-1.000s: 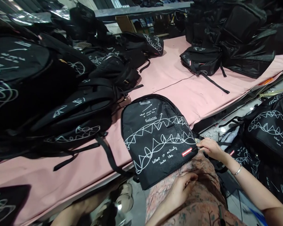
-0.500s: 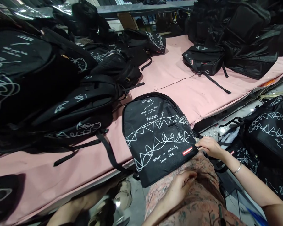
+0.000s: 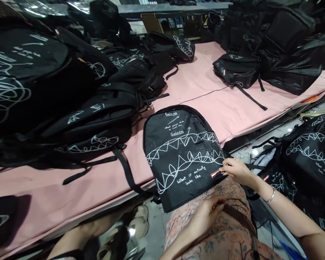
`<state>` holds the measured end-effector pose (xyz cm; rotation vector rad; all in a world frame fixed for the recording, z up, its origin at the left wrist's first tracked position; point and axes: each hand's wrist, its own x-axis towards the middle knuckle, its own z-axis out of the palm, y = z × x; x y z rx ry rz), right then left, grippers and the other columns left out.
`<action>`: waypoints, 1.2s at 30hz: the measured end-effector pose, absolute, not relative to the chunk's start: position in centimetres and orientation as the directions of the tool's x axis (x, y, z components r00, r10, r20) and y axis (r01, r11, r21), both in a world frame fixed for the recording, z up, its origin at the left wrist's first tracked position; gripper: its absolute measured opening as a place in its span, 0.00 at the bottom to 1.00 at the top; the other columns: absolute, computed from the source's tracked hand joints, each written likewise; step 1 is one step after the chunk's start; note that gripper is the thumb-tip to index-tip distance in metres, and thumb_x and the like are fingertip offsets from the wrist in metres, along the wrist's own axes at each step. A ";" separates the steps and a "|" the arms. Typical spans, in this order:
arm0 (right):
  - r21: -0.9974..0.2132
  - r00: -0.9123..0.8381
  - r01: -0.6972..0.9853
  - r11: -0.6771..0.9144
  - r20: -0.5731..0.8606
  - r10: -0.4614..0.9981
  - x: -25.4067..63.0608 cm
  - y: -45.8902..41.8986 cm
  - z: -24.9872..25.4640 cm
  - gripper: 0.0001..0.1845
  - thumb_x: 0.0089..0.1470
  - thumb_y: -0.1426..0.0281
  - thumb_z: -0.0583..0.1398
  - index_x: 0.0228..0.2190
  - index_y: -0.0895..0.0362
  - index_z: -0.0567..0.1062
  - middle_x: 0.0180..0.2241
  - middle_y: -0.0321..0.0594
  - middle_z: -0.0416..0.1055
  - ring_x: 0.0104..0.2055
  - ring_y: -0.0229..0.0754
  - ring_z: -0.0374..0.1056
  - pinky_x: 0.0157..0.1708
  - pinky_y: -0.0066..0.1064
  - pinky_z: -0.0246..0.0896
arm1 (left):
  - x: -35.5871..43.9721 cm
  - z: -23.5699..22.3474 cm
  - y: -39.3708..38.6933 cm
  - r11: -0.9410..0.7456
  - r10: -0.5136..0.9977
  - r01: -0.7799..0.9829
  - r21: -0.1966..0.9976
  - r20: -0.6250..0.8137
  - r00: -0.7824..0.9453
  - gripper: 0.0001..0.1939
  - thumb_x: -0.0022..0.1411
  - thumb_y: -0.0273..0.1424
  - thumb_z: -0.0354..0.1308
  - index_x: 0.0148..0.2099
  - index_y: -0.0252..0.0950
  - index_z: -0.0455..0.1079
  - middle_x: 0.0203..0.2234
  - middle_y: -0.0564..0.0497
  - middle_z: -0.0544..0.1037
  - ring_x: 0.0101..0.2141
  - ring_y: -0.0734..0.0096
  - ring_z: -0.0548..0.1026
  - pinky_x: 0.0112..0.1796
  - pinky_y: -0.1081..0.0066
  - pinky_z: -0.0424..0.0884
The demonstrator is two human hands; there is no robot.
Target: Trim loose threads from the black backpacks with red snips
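A black backpack (image 3: 184,155) with white scribbled lines and lettering leans face-up, across the table's edge and my lap. My right hand (image 3: 237,171) is at its lower right corner, fingers pinched together beside the small red label (image 3: 216,174). A tiny dark object shows at those fingertips, too small to name. My left hand (image 3: 207,213) rests on the patterned cloth (image 3: 184,227) over my lap, just below the backpack's lower edge. Its fingers are curled closed, and I see nothing in them.
Piled black backpacks (image 3: 97,112) cover the left of the pink-covered table (image 3: 200,86). A smaller black bag (image 3: 238,70) lies at the back right, before more dark bags. More backpacks (image 3: 311,155) stand low on the right. Another person's leg (image 3: 81,234) shows at lower left.
My right hand has shifted slightly left, from the backpack's side edge onto the corner by the red label. My left hand stays put. The view has moved a little.
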<state>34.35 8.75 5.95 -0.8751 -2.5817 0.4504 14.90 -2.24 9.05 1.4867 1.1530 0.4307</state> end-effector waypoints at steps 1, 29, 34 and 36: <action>-0.409 -0.738 0.510 0.757 0.244 0.629 34.3 8.8 5.9 0.08 0.57 0.73 0.55 0.38 0.55 0.72 0.36 0.42 0.65 0.34 0.41 0.61 0.33 0.30 0.54 | 14.9 9.0 -2.2 0.131 0.831 0.413 0.901 -0.327 0.450 0.12 0.60 0.31 0.49 0.43 0.38 0.72 0.39 0.48 0.77 0.38 0.66 0.72 0.41 0.69 0.66; -0.875 -0.518 0.463 0.143 -0.136 0.845 37.9 11.4 5.7 0.03 0.45 0.74 0.60 0.27 0.59 0.72 0.29 0.38 0.72 0.33 0.41 0.68 0.34 0.31 0.61 | 15.4 7.2 -2.1 0.337 0.792 0.291 0.896 -0.436 0.427 0.13 0.59 0.35 0.50 0.39 0.33 0.71 0.34 0.48 0.77 0.35 0.68 0.72 0.36 0.71 0.65; -0.857 -0.555 0.492 0.153 -0.173 0.814 37.1 12.1 6.5 0.05 0.42 0.76 0.61 0.27 0.58 0.74 0.28 0.35 0.72 0.31 0.39 0.67 0.32 0.28 0.60 | 15.2 7.2 -2.1 0.366 0.795 0.218 0.905 -0.426 0.432 0.14 0.60 0.37 0.49 0.38 0.32 0.71 0.34 0.47 0.76 0.34 0.67 0.72 0.35 0.71 0.66; -0.848 -0.566 0.501 0.173 -0.170 0.807 36.8 12.3 6.9 0.04 0.42 0.77 0.61 0.26 0.58 0.74 0.27 0.34 0.72 0.30 0.38 0.66 0.30 0.27 0.59 | 15.2 7.4 -2.1 0.367 0.800 0.214 0.905 -0.424 0.424 0.14 0.60 0.36 0.49 0.38 0.31 0.71 0.33 0.47 0.76 0.33 0.68 0.72 0.35 0.71 0.66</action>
